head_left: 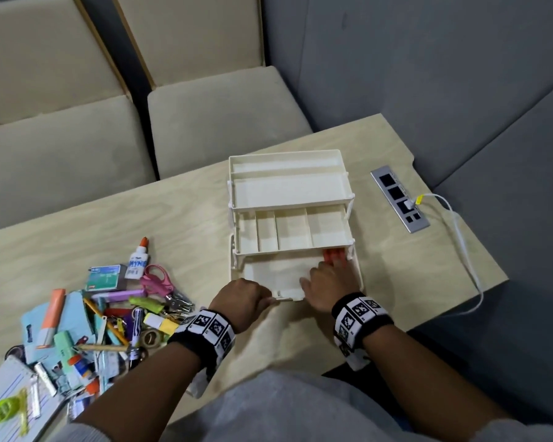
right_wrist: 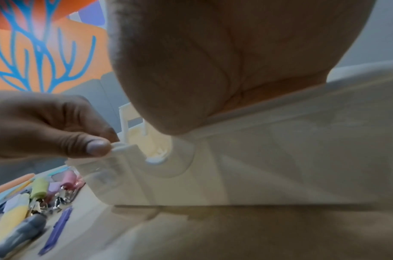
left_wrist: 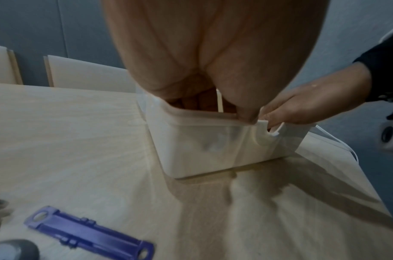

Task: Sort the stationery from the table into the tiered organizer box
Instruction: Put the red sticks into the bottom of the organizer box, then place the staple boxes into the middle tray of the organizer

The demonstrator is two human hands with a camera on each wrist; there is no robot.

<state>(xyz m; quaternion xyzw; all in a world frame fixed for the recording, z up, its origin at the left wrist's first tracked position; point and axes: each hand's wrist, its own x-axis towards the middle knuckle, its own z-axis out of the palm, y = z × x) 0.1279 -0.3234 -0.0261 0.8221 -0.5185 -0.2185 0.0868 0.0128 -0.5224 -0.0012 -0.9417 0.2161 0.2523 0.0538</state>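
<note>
The cream tiered organizer box [head_left: 288, 186] stands unfolded on the table, its upper trays holding nothing. My left hand [head_left: 240, 298] pinches the latch tab on the box's front rim [right_wrist: 122, 146], thumb against it. My right hand [head_left: 329, 282] reaches into the bottom compartment, with its fingertips at some orange items [head_left: 334, 255] under the middle tier. Whether those fingers hold them is hidden. The box's front wall [left_wrist: 202, 140] fills both wrist views. A heap of mixed stationery [head_left: 109, 314] lies left of the box, with a glue bottle [head_left: 137, 260] and pink scissors [head_left: 157, 280].
A power socket panel [head_left: 399, 199] with a white cable [head_left: 460, 244] lies right of the box, close to the table's right edge. Beige chairs [head_left: 221, 116] stand behind the table. A purple clip [left_wrist: 90, 234] and a lined notepad [head_left: 10, 393] lie at the near left.
</note>
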